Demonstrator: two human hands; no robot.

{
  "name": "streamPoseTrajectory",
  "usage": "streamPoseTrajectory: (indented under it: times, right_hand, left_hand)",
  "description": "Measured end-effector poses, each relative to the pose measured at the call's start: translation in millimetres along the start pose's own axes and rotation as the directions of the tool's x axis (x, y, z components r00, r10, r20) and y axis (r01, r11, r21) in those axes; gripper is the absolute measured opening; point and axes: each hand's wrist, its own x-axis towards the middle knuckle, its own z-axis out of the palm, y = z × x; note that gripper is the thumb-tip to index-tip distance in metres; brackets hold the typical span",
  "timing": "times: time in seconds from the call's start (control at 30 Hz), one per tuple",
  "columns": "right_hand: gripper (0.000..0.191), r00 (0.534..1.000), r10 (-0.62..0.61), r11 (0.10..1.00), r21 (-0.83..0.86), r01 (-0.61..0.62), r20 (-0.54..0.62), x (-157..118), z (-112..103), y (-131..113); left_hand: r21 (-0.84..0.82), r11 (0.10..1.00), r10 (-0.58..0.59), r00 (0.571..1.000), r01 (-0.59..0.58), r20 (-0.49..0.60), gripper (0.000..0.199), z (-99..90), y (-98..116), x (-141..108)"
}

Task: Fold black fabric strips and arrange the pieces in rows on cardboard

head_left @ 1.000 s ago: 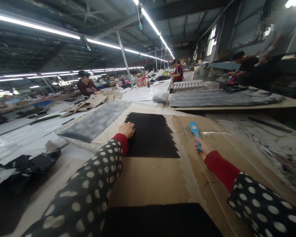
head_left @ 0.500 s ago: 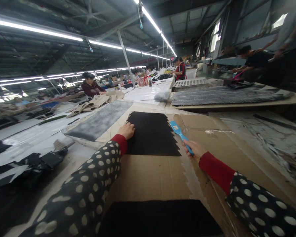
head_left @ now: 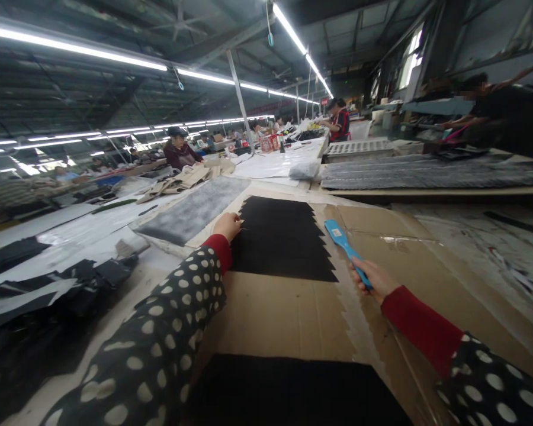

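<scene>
Black sheets lie fanned on brown cardboard, their right edge stepped like saw teeth. At their left edge is my left hand, its fingers bent and pinched together; what is between the fingertips is too small to make out. To the right of the sheets, my right hand is wrapped around the handle of a blue flat-headed tool with a small white label. The tool's head points away from me, over the cardboard and apart from the sheets. Closer to me lies another black piece.
Cardboard covers the work surface. A grey-smeared board lies to the left, with black scraps beyond my left sleeve. Grey strips are laid on a board at the back right. Other people work farther off.
My right hand and the blue tool have moved right, away from the sheets' stepped edge. My left hand has drawn back slightly to the sheets' left edge. The view has turned a little left.
</scene>
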Motion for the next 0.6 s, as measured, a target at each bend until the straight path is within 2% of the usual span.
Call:
streamPoseTrajectory:
  times: [0.1, 0.13, 0.2, 0.23, 0.27, 0.3, 0.33, 0.37, 0.43, 0.5, 0.53, 0.57, 0.6]
  right_hand:
    - [0.022, 0.995, -0.103, 0.989, -0.108, 0.1, -0.019, -6, 3, -7]
    - [0.022, 0.988, -0.152, 0.974, -0.172, 0.15, 0.005, -9, 6, -11]
    - [0.022, 0.955, -0.272, 0.901, -0.315, 0.297, 0.122, -20, 22, -23]
    - [0.022, 0.92, -0.337, 0.841, -0.376, 0.39, 0.202, -28, 35, -30]
    - [0.022, 0.869, -0.399, 0.766, -0.415, 0.491, 0.292, -37, 50, -37]
    - [0.021, 0.806, -0.453, 0.687, -0.428, 0.587, 0.38, -47, 68, -42]
    - [0.019, 0.739, -0.49, 0.616, -0.417, 0.668, 0.462, -58, 86, -47]
    - [0.02, 0.671, -0.507, 0.558, -0.387, 0.734, 0.541, -68, 104, -50]
    - [0.026, 0.555, -0.487, 0.489, -0.316, 0.813, 0.674, -85, 134, -51]
    - [0.031, 0.477, -0.456, 0.444, -0.272, 0.853, 0.751, -90, 148, -47]
    - [0.032, 0.461, -0.448, 0.421, -0.273, 0.865, 0.766, -88, 149, -44]
    - [0.031, 0.463, -0.449, 0.402, -0.29, 0.868, 0.764, -81, 145, -40]
    - [0.03, 0.488, -0.455, 0.393, -0.323, 0.861, 0.745, -71, 136, -37]
  left_hand:
    - [-0.075, 0.997, 0.028, 0.999, -0.026, 0.023, 0.026, -12.2, 13, -10]
    - [-0.118, 0.992, 0.045, 0.998, -0.039, 0.052, 0.028, -18.5, 19, -19]
    - [-0.305, 0.951, 0.108, 0.98, -0.053, 0.166, 0.036, -32.5, 36, -44]
    - [-0.511, 0.859, 0.168, 0.95, -0.009, 0.265, 0.041, -39.4, 46, -60]
    - [-0.695, 0.716, 0.249, 0.908, 0.061, 0.336, 0.045, -46.1, 55, -76]
    - [-0.803, 0.582, 0.3, 0.882, 0.132, 0.363, 0.047, -52.7, 64, -93]
    - [-0.865, 0.466, 0.323, 0.875, 0.185, 0.361, 0.046, -59.4, 70, -109]
    - [-0.898, 0.38, 0.304, 0.887, 0.22, 0.346, 0.043, -66.5, 72, -122]
    - [-0.926, 0.297, 0.189, 0.937, 0.231, 0.294, 0.034, -82.7, 61, -144]
    - [-0.912, 0.347, 0.045, 0.968, 0.217, 0.247, 0.026, -100.7, 29, -158]
    - [-0.882, 0.414, -0.038, 0.972, 0.225, 0.231, 0.025, -109.2, 6, -164]
    - [-0.831, 0.485, -0.101, 0.962, 0.271, 0.255, 0.026, -116.5, -19, -169]
    - [-0.767, 0.552, -0.163, 0.944, 0.329, 0.287, 0.03, -121.8, -47, -176]
